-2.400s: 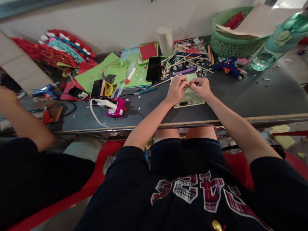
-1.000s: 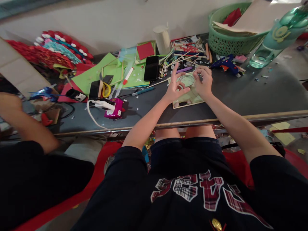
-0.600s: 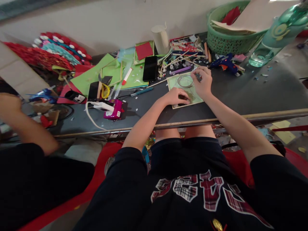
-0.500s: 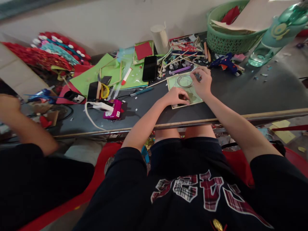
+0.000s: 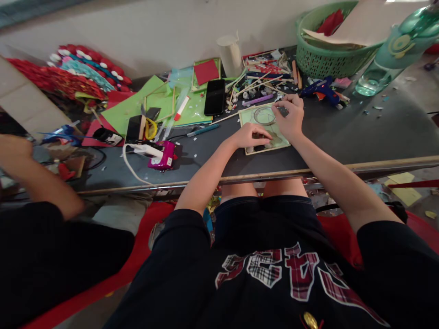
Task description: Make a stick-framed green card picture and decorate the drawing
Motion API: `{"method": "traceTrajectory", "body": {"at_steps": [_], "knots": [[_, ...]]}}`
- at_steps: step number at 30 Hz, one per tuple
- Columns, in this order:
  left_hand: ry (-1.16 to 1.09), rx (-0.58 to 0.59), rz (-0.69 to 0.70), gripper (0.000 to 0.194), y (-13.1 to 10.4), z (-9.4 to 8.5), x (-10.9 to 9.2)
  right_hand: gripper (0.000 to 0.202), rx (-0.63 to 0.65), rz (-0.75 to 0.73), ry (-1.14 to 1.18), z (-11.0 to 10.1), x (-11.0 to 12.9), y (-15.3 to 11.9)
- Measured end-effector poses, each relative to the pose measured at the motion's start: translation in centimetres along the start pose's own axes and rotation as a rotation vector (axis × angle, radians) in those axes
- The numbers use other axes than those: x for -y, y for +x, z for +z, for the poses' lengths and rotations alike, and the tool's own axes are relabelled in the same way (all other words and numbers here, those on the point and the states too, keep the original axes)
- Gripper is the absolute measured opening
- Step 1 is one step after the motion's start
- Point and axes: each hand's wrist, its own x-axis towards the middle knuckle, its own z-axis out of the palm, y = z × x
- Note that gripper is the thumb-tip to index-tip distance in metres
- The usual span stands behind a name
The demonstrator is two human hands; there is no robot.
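A pale green panel with a thin wooden frame (image 5: 251, 148) lies flat near the table's front edge. On its upper half is a thin round ring, perhaps of wire (image 5: 263, 124). My right hand (image 5: 291, 119) is at the panel's upper right, fingertips pinched at the ring's right edge; what exactly lies between them is too small to see clearly. Over the panel's lower left rests my left hand (image 5: 253, 136), thumb and fingers apart, holding nothing I can see. Small roundish lumps on the panel are partly hidden beneath it.
Behind the panel lie a black phone (image 5: 214, 98), a purple stick (image 5: 258, 100) and scattered sticks. A blue glue gun (image 5: 321, 91), green basket (image 5: 334, 60) and bottle (image 5: 379, 68) stand right. A magenta plug adapter (image 5: 162, 155) sits left, near another person's arm (image 5: 41, 176).
My left hand's fingers have straightened and spread slightly over the panel. My right hand stays at the ring's edge. The view has shifted slightly.
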Motion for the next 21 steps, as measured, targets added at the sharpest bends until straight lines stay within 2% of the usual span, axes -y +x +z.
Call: {"method": "traceTrajectory", "body": {"at_steps": [3,8,14,21], "knots": [[-0.013,0.051,-0.031,0.027,-0.03,0.12,-0.17,0.025,0.0,0.009,-0.004,0.03,0.11,0.02],[-0.031,0.011,-0.147,0.028,0.03,0.39,-0.29,0.023,0.034,0.037,0.029,-0.06,0.48,-0.04],[-0.025,0.026,-0.116,0.034,0.15,0.11,-0.35,0.02,0.059,0.026,0.02,0.1,-0.04,-0.08],[-0.036,0.069,-0.066,0.022,0.13,0.15,0.05,0.021,0.044,0.013,0.025,0.2,0.1,-0.07]]}}
